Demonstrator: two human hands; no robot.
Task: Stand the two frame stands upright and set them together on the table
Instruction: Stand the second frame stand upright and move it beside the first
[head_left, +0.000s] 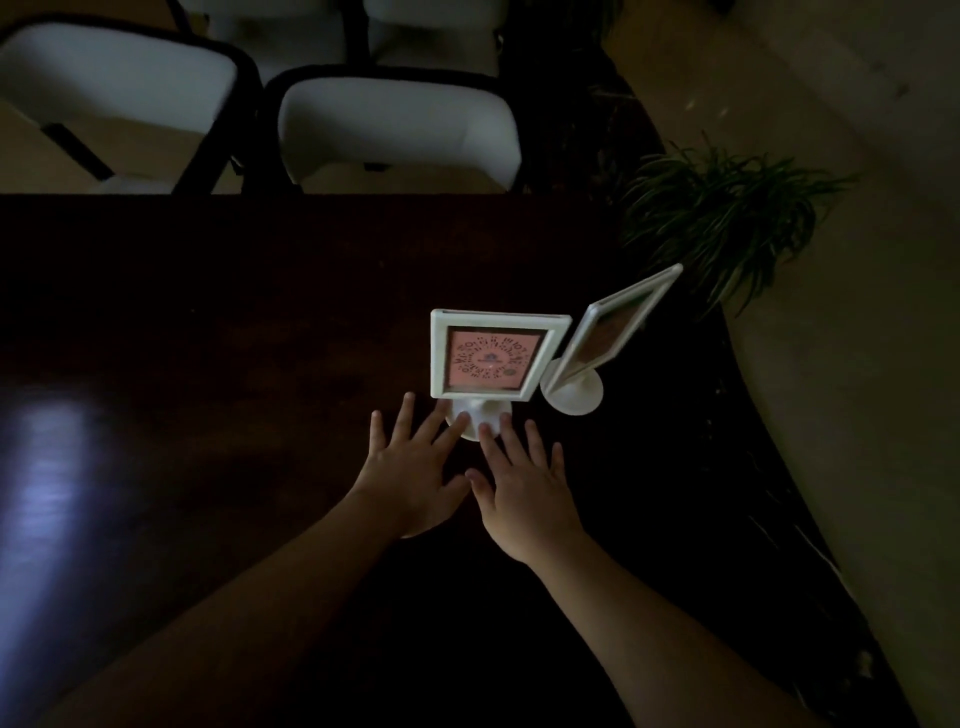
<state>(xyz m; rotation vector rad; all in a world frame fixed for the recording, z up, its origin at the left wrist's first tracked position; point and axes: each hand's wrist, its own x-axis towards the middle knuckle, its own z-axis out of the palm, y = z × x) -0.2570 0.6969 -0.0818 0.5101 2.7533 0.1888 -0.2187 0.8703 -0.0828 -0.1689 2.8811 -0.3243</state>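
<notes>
Two white frame stands are upright on the dark table (208, 322). The nearer frame stand (491, 358) faces me with a pink QR card in it. The second frame stand (610, 335) is just to its right, turned edge-on, and their frames almost touch. My left hand (410, 467) and my right hand (524, 486) lie flat with fingers spread, side by side. Their fingertips rest on the round base of the nearer stand. Neither hand grips anything.
White chairs (400, 124) with black frames stand beyond the table's far edge. A green plant (722, 208) sits past the table's right corner, close behind the second stand. The table's right edge curves toward me. The room is dim.
</notes>
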